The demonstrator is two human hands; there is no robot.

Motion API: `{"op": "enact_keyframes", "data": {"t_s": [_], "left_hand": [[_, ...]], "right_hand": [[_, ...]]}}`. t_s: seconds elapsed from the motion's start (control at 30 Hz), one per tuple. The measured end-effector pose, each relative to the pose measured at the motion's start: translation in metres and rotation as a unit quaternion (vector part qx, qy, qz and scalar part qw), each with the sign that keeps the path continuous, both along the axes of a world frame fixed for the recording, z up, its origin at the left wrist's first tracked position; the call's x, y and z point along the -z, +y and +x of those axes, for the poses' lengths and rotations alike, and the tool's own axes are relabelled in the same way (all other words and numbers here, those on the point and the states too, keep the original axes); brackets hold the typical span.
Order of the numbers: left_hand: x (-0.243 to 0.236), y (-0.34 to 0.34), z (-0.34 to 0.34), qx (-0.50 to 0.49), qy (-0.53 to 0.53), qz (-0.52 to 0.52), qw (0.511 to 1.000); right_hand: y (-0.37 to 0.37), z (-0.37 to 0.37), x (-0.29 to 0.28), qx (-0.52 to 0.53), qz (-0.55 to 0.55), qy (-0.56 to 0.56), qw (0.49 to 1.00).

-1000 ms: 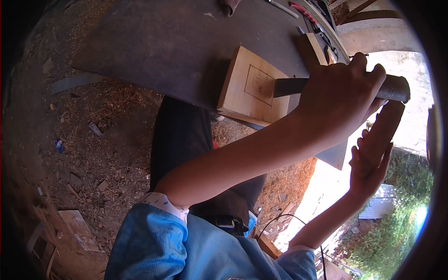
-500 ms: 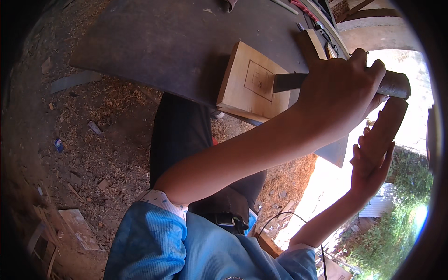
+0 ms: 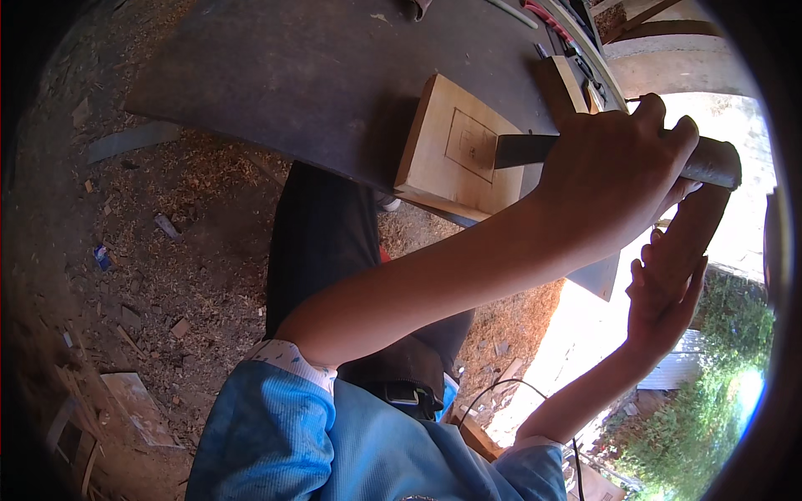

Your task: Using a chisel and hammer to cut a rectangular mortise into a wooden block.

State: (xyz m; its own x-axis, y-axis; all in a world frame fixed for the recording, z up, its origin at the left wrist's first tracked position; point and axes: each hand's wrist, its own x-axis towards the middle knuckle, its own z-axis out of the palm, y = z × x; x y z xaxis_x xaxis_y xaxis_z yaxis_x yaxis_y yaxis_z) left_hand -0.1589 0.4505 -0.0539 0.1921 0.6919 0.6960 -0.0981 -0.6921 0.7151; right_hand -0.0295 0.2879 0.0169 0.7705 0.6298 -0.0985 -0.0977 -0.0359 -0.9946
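A pale wooden block (image 3: pixel 428 144) with a pencilled rectangle on its face rests at the near edge of the dark table. My left hand (image 3: pixel 614 163) is wrapped round a chisel (image 3: pixel 522 151); the blade's tip meets the block's face inside the marked lines. The thick round handle end sticks out beyond my fingers. Lower right, my right hand (image 3: pixel 660 296) grips a stout wooden bar (image 3: pixel 695 230) held upright. Its upper end is at the butt of the chisel handle; whether they touch, I cannot tell.
The dark tabletop (image 3: pixel 276 75) reaches to the far left. Toward its right end lie a smaller wood block (image 3: pixel 561 83) and a red tool (image 3: pixel 547 18). Shavings and offcuts cover the ground, including a flat board (image 3: pixel 142 409). A black cable (image 3: pixel 518 382) loops near my right arm.
The block, chisel and my left hand appear slightly farther right in the picture. The wooden bar's upper end is slightly lower against the chisel handle. Both grips are the same.
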Motion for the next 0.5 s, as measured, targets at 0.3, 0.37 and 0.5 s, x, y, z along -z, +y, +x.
{"op": "enact_keyframes", "data": {"t_s": [0.3, 0.37, 0.5], "left_hand": [[-0.001, -0.003, -0.003, -0.011, -0.041, 0.011, 0.999], [-0.002, -0.004, -0.004, 0.0, -0.046, 0.006, 0.999], [-0.001, -0.005, -0.004, -0.003, -0.052, 0.006, 0.999]], "right_hand": [[-0.013, 0.013, -0.003, -0.044, 0.005, 0.017, 0.999], [-0.013, 0.011, -0.003, -0.056, 0.009, 0.031, 0.998], [-0.009, 0.005, -0.003, 0.014, -0.01, 0.014, 1.0]]}}
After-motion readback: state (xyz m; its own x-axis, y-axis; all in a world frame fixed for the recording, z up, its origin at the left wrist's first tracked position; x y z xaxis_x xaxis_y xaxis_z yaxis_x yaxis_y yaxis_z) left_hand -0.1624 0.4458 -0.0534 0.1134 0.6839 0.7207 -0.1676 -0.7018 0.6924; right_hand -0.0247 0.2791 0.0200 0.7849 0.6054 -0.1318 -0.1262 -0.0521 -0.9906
